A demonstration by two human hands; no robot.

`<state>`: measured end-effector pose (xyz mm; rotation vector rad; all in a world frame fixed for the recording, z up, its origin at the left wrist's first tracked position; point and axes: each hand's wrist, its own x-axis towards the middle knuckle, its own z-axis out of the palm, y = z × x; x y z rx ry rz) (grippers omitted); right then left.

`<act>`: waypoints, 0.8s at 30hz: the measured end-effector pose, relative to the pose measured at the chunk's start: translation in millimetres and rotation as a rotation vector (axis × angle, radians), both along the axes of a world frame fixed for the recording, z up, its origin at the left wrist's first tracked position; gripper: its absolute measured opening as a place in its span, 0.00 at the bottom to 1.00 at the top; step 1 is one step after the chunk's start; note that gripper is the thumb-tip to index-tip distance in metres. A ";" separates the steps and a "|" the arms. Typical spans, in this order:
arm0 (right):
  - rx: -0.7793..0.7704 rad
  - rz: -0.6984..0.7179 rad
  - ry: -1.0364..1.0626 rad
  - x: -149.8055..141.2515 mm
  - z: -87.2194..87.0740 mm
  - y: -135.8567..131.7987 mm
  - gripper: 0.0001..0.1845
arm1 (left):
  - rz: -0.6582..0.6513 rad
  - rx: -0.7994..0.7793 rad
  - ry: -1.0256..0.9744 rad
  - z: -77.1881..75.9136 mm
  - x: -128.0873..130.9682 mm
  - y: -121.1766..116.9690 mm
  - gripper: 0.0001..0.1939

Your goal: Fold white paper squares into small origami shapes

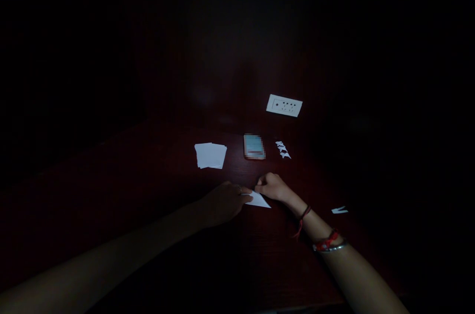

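Note:
A piece of white paper, folded to a pointed shape, lies on the dark red table. My left hand, with a ring on one finger, grips its left side between thumb and finger. Part of the paper is hidden under that hand. At the paper's upper edge, my right hand is closed with its fingers curled down. Whatever is in those fingers, if anything, is hidden. Red cords and a silver bangle circle my right wrist and forearm.
Beyond my hands lie a stack of white paper sheets, a blurred blue-green rectangular object and several small folded white papers. A forked white paper piece is at the right. A white socket panel is behind; the surroundings are dark.

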<state>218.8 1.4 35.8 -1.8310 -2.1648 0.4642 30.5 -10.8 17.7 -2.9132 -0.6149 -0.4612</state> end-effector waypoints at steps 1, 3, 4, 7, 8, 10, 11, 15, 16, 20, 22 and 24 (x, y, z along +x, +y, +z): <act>-0.002 -0.010 -0.003 -0.5 0.3 -0.4 0.08 | 0.005 0.002 -0.003 -0.2 0.3 0.0 0.16; -0.006 -0.026 -0.008 -1.2 0.9 -1.2 0.08 | 0.007 0.010 -0.004 -0.9 0.8 0.2 0.17; -0.007 -0.032 -0.009 -1.4 1.2 -1.5 0.08 | 0.007 0.015 0.000 -1.2 1.0 0.3 0.17; -0.006 -0.044 -0.008 -1.3 1.4 -2.4 0.08 | 0.018 0.026 0.013 -1.3 1.6 0.2 0.17; -0.005 -0.047 -0.007 -1.0 1.1 -2.6 0.08 | 0.021 0.029 0.015 -1.1 1.8 0.0 0.17; -0.004 -0.054 -0.006 0.2 0.6 -3.1 0.08 | 0.028 0.034 0.011 -0.9 2.0 -0.2 0.16; -0.004 -0.057 -0.006 1.1 0.4 -3.5 0.08 | 0.029 0.033 0.009 -1.0 1.9 -0.1 0.16; -0.002 -0.057 -0.005 5.0 0.5 -5.5 0.09 | 0.044 0.028 0.000 -2.9 0.1 1.6 0.16; -0.001 -0.051 -0.003 5.7 0.8 -6.1 0.09 | 0.049 0.026 -0.002 -3.2 -0.4 2.0 0.16; 0.004 -0.016 0.014 6.7 2.5 -8.2 0.12 | 0.062 0.020 0.001 -3.7 -1.5 2.6 0.16; 0.007 0.010 0.034 6.5 3.0 -9.2 0.16 | 0.057 0.024 0.004 -4.5 -1.5 3.3 0.16; 0.011 0.042 0.050 6.4 3.1 -10.0 0.18 | 0.048 0.031 0.006 -6.2 -1.8 4.6 0.17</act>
